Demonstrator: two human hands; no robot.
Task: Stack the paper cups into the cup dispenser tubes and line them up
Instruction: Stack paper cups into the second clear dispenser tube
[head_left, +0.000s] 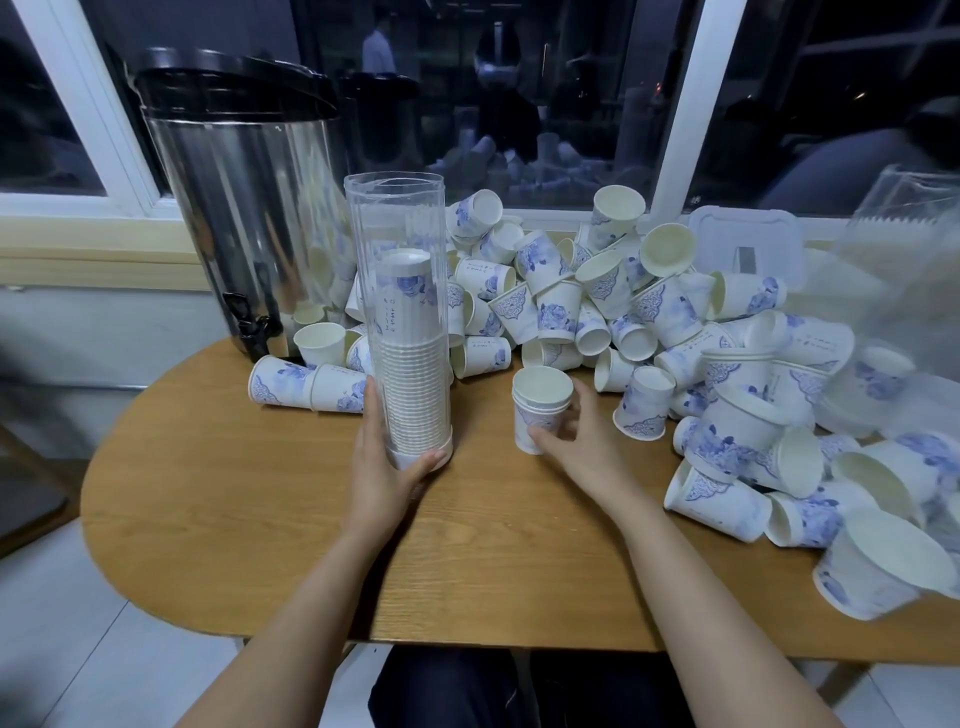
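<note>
The one view comes from a camera on the person's head, facing forward and tilted steeply down over the table (234, 493). It sits close. Both forearms rise from the bottom edge, and the left hand (382, 467), gripping the cup dispenser tube (397, 291), and the right hand (574, 441), holding a short stack of cups (540, 400), land near mid-frame. The wide lens curves the table's near rim and takes in the window frame (680, 114) along the top and floor (78, 623) at lower left.

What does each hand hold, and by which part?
The left hand grips the dispenser tube near its base; right hand grips the short cup stack low on its side.
</note>
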